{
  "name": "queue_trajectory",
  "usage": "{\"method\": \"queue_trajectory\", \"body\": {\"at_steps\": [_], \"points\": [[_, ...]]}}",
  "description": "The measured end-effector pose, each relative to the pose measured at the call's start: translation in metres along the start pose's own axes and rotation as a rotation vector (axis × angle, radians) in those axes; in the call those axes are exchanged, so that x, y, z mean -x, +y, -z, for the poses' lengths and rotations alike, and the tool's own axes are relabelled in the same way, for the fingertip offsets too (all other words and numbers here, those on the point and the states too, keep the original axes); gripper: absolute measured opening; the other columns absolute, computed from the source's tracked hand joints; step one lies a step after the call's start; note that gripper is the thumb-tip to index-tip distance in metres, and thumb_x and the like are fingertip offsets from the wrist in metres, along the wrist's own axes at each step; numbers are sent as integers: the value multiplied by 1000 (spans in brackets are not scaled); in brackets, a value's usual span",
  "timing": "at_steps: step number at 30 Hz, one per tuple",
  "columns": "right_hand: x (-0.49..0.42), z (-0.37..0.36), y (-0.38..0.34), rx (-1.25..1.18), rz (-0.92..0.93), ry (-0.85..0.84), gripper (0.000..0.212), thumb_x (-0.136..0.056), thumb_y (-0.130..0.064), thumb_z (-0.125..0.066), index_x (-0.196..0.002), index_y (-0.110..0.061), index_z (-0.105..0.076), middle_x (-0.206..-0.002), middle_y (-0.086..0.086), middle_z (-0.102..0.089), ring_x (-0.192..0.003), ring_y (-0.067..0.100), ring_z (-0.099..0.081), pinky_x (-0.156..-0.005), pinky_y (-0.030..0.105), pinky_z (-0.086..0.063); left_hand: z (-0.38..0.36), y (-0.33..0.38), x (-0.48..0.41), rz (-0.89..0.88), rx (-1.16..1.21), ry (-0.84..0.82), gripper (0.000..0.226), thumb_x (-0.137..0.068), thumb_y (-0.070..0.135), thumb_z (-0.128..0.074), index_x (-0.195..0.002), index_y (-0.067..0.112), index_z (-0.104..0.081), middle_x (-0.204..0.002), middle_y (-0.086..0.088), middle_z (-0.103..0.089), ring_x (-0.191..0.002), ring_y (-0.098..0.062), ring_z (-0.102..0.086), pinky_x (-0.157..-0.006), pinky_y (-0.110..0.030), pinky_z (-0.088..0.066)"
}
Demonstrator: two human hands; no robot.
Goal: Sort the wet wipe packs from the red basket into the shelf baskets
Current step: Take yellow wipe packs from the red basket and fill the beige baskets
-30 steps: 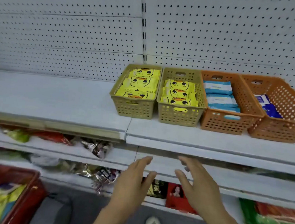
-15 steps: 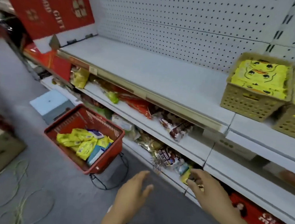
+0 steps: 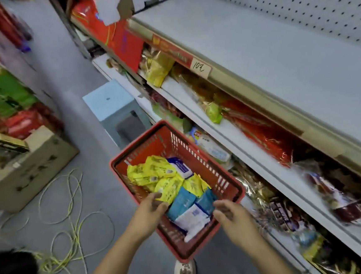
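The red basket (image 3: 232,186) stands on the floor below me, beside the shelving. Inside lie several yellow wet wipe packs (image 3: 156,175), light blue packs (image 3: 181,202) and white-and-blue packs (image 3: 192,219). My left hand (image 3: 151,208) hovers over the basket's near left rim, fingers loosely curled, close to a yellow pack. My right hand (image 3: 231,217) reaches in over the near right rim, fingers relaxed above the blue packs. Neither hand holds anything. The shelf baskets are out of view.
A white shelf (image 3: 291,59) runs along the right, with snack bags on the lower shelves (image 3: 263,131). A pale blue stool (image 3: 116,107) stands behind the basket. Cardboard boxes (image 3: 19,166) and yellow-green cord (image 3: 69,225) lie on the floor at left.
My view has swung left and down from the shelf baskets to the red basket. Both hands have moved over the basket, still holding nothing.
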State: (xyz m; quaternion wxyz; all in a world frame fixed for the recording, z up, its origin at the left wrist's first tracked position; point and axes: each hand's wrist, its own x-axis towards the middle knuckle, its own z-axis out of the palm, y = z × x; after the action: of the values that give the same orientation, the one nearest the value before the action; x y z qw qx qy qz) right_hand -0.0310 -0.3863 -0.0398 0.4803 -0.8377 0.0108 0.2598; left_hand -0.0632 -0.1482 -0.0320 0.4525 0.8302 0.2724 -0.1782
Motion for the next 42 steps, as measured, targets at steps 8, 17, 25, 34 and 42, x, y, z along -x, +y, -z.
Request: {"method": "queue_trajectory", "body": {"at_steps": [8, 17, 25, 34, 42], "points": [[-163, -72, 28, 40, -297, -44, 27, -91, -7, -60, -117, 1, -62, -114, 13, -65, -107, 26, -61, -87, 26, -44, 25, -34, -186, 159, -89, 81, 69, -90, 38, -62, -146, 10, -34, -152, -11, -38, -131, -30, -47, -106, -42, -43], [-248, -119, 58, 244, -460, -1, 51, -87, -16, -61, -134, -7, -43, -136, 17, -51, -122, 34, -51, -100, 38, -44, 4, -52, -275, 258, -443, 157, 65, -91, 37, -61, -138, 6, -30, -137, -19, -49, -127, -38, -45, -107, -47, -38], [-244, -128, 57, 322, -475, 37, 63, -78, -25, -73, -130, -6, -42, -134, 15, -49, -122, 33, -50, -95, 37, -46, -20, -54, -276, 336, -92, 19, 50, -87, 31, -71, -125, 8, -48, -120, -8, -58, -109, -29, -56, -96, -41, -46], [-211, -115, 63, 146, -332, 79, 30, -69, -19, -80, -84, -6, -57, -85, 6, -61, -81, 25, -57, -65, 31, -44, -56, -78, -276, 279, -292, 121, 23, -74, 31, -71, -83, 9, -67, -98, -18, -68, -94, -37, -64, -77, -43, -56], [-173, -110, 57, -104, -165, 239, 33, -67, -9, -79, -94, -14, -61, -88, -1, -66, -81, 17, -63, -72, 31, -50, -61, -58, -250, 409, -112, -62, 53, -73, 23, -85, -113, -1, -60, -110, -17, -67, -90, -29, -64, -73, -34, -52]]}}
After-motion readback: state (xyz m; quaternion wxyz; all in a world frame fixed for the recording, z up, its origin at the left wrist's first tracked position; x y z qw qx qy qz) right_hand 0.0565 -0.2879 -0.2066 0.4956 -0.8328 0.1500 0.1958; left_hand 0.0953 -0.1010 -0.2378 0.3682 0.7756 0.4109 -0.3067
